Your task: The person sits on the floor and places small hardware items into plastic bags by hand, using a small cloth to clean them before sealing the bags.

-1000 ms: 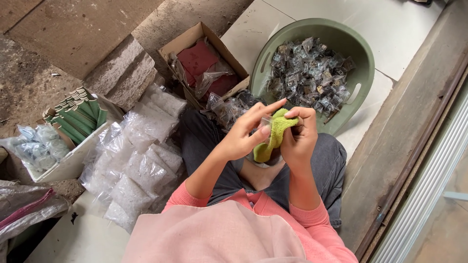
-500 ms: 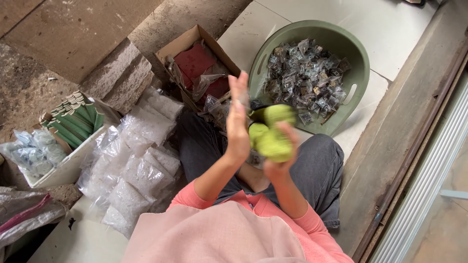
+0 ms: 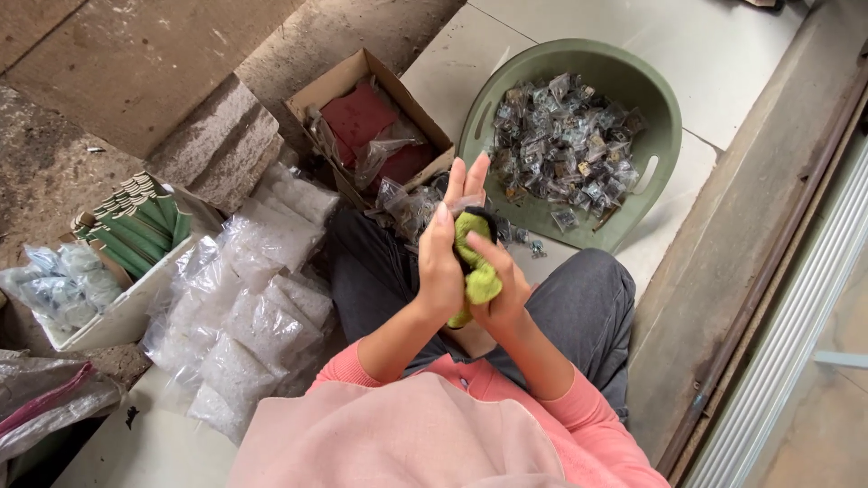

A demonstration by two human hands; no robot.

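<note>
I see a yellow-green cloth [image 3: 476, 262] between my two hands. My sleeves [image 3: 579, 420] are coral pink, my trousers [image 3: 579, 307] are dark grey. The basin [image 3: 655, 136] is a dull sage green, and the small packets [image 3: 565, 145] inside it look silver-grey and shiny. The cardboard box [image 3: 357, 77] is brown, with a dark red sheet [image 3: 362, 113] in it. The bags [image 3: 258, 316] on the floor are clear with white content. The sticks [image 3: 145, 226] in the white box [image 3: 127, 312] are dark green.
</note>
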